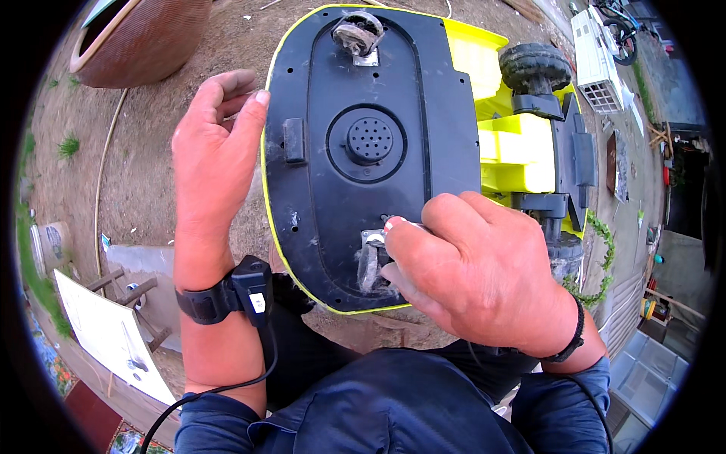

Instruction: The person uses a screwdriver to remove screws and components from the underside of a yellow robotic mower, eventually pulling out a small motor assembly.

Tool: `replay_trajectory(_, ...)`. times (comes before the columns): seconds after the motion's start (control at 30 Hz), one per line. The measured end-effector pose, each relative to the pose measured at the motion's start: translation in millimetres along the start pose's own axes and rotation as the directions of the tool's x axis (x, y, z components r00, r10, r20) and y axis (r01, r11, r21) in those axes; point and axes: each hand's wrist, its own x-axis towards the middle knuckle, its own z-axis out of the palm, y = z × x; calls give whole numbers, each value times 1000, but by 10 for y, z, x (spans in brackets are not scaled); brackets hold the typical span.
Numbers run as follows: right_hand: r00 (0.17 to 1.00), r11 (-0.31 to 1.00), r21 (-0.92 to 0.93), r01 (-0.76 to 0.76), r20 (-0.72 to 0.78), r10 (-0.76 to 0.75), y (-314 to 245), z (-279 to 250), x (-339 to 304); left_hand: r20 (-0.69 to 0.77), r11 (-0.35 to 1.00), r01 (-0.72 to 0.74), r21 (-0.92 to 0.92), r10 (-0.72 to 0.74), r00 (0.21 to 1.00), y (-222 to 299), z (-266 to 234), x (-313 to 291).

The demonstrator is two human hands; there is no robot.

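A ride-on toy car [446, 136] lies upside down in front of me, its flat black underside framed by a bright yellow-green rim. At its left edge is my left hand [219, 144], fingers curled and the thumb against the rim. My right hand [484, 265] is closed in a pinch beside the near caster wheel [369, 268]. A small dark piece shows at its fingertips, by the metal caster plate [370, 236]; its kind is too small to tell. Hair or lint clings to the far caster wheel [358, 34]. A round perforated cover [370, 140] sits mid-panel.
Large black wheels [535, 68] stand at the car's right end. A big brown clay pot [144, 41] is at the far left, near a thin hose [106, 159] on the dirt ground. A white board [110, 333] lies at the left, and a white slatted box [597, 60] at the far right.
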Motion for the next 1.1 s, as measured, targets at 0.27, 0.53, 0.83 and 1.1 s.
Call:
replay_trajectory(0.27,996,953,293,76,-71,-57,131,102,-90,36,1000,1,-23,0,999,38,-50,-27)
replay_trajectory(0.53,965,788,595,-159,-74,251,243,223,-163,524,738,-159,-656,597,608,452,106,-295)
replay_trajectory(0.83,950,808,566,-162,-131,282,361,351,-456,480,691,-277,-667,684,549,547,171,-332)
replay_trajectory(1.1,882,790,504,-350,-107,458,636,677,-908,159,652,-91,-753,315,936,42,-534,-38)
